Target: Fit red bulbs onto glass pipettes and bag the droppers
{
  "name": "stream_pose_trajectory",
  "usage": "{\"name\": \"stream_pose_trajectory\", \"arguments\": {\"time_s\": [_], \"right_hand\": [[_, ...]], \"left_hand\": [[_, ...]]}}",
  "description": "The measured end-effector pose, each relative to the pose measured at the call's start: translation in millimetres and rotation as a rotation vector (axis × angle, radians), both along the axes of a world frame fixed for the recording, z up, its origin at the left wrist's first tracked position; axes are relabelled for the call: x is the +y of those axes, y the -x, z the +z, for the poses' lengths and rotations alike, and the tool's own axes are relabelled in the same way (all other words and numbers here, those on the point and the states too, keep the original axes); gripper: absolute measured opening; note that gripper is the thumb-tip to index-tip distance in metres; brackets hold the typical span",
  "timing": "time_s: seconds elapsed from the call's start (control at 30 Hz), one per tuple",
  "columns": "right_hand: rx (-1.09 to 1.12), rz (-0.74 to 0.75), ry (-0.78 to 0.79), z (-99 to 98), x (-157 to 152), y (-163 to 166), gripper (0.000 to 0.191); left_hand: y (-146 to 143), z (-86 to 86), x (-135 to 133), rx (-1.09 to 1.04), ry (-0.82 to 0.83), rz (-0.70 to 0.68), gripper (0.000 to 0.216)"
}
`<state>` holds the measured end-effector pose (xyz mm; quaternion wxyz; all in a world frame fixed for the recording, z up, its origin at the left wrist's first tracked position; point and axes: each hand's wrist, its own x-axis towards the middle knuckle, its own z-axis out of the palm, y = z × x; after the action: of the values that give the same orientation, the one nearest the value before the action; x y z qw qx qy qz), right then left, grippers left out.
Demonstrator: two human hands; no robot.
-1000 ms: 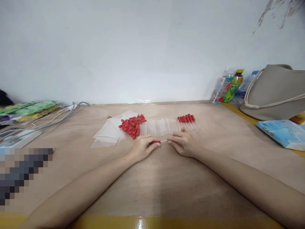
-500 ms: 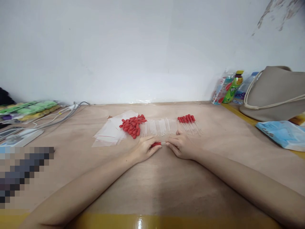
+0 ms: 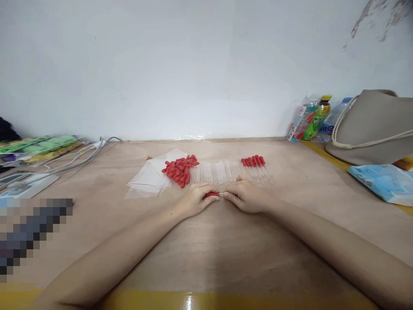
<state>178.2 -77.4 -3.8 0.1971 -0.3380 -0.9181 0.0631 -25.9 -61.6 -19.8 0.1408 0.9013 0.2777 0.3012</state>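
Observation:
Between the fingers of my left hand [image 3: 200, 199] is a red rubber dropper bulb [image 3: 212, 194], its open end facing right. My right hand [image 3: 244, 196] pinches a thin clear dropper tube [image 3: 221, 194], whose short visible end meets the bulb's mouth. How deep the tube sits in the bulb is hidden. Just behind my hands lies a row of loose clear tubes [image 3: 216, 171]. A pile of red bulbs [image 3: 178, 171] is at the row's left end. To its right lie several droppers [image 3: 257, 165] with red bulbs on their tubes.
Clear plastic bags [image 3: 150, 178] lie left of the bulb pile. Cables [image 3: 82, 161] and a power strip [image 3: 38, 185] are at the far left. Bottles [image 3: 318, 120], a grey bag [image 3: 374, 125] and a blue packet [image 3: 383, 183] stand or lie at the right.
Both hands stay almost in place. My right hand has shifted very slightly left, and a little less of the tube shows between the fingers and the bulb.

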Motion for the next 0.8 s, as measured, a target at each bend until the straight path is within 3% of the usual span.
{"name": "stream_pose_trajectory", "arguments": {"time_s": [0.13, 0.2, 0.23, 0.33, 0.4, 0.47, 0.57, 0.8], "right_hand": [[0.090, 0.065, 0.224, 14.8, 8, -15, 0.022], [0.188, -0.004, 0.331, 17.5, 19, -29, 0.026], [0.262, -0.125, 0.349, 17.1, 25, -38, 0.030], [0.410, -0.695, 0.227, 10.8, 43, -63, 0.037], [0.370, -0.943, 0.167, 4.8, 51, -74, 0.038], [0.295, -1.090, 0.150, -0.8, 55, -79, 0.037], [0.208, -1.175, 0.138, -6.7, 58, -78, 0.035], [0.162, -1.166, 0.116, -6.7, 56, -69, 0.038]], "left_hand": [[1, -0.1, 2, -0.093, 0.058, 0.064, 0.025], [3, -3.1, 4, -0.151, 0.081, 0.114, 0.036], [3, -4.7, 5, -0.169, 0.097, 0.125, 0.040], [3, -8.3, 6, -0.169, 0.133, 0.110, 0.046], [3, -8.6, 6, -0.133, 0.139, 0.082, 0.047], [3, -7.6, 5, -0.097, 0.134, 0.064, 0.047], [3, -6.0, 4, -0.078, 0.131, 0.067, 0.047], [2, -5.2, 3, -0.059, 0.117, 0.072, 0.047]]}}
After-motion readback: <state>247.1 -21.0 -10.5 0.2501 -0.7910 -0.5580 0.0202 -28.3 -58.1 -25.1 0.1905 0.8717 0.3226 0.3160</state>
